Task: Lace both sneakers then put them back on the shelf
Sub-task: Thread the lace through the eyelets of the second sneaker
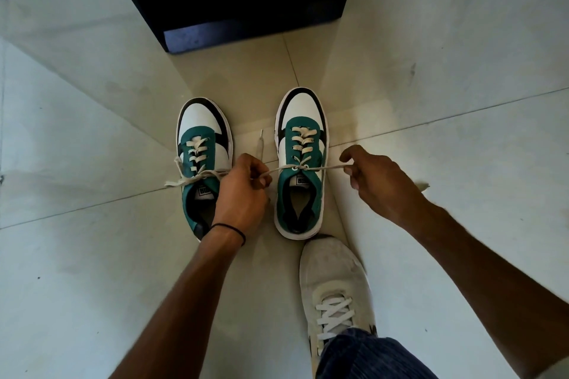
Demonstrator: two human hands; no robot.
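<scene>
Two green, white and black sneakers stand side by side on the tiled floor, toes pointing away from me. The left sneaker (201, 144) has its cream lace tied in a loose knot. The right sneaker (303, 138) is laced up to its top eyelets. My left hand (243, 191) pinches one end of the right sneaker's lace (323, 167), and my right hand (378, 184) pinches the other end. The lace is stretched taut between both hands across the shoe's tongue. A loose lace tip (261, 144) lies on the floor between the shoes.
A dark shelf unit (243, 24) stands on the floor just beyond the sneakers. My own foot in a pale grey shoe (335, 292) is planted right behind the right sneaker. Pale floor tiles (92, 255) spread on both sides.
</scene>
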